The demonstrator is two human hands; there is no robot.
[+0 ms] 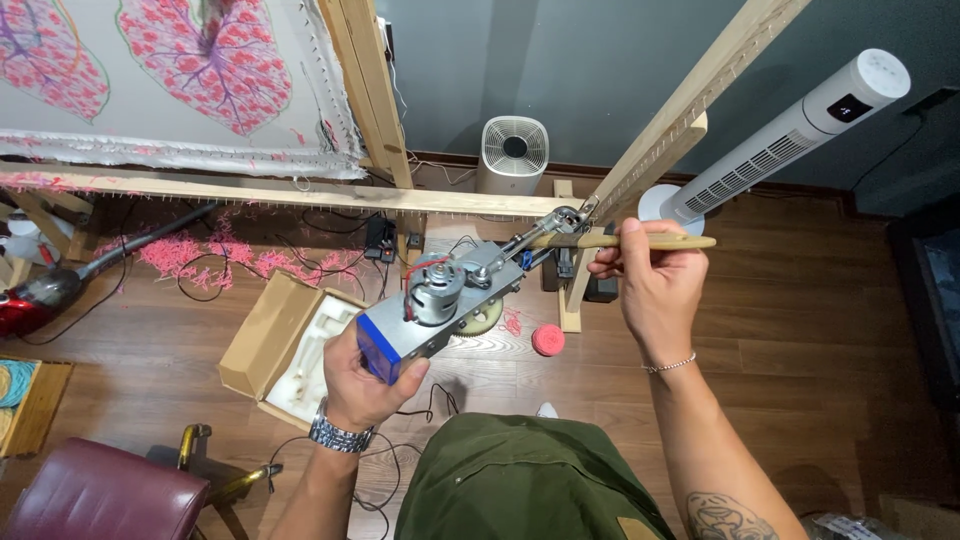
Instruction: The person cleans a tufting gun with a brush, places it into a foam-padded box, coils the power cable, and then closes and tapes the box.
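Far left: red vacuum (pixel 30 300) on floor, maroon chair (pixel 100 495) below it, pink yarn scraps (pixel 215 255) under the wood frame (pixel 250 190) w/ stretched cloth (pixel 180 70). Open box (pixel 285 350) w/ white foam insert sits just left of the left hand (pixel 365 380). Left hand is closed around the blue rear end of the tufting gun (pixel 440 305), gripping from below; gun body w/ motor on top angles up and to the right, away from that hand. Right hand (pixel 650 275) is curled shut on a wooden stick (pixel 625 241), held level, its tip at the gun's metal front end. Pink spool (pixel 547 340) on floor betw. the arms. Small white fan (pixel 514 152) by wall, tower fan (pixel 790 135) far right.
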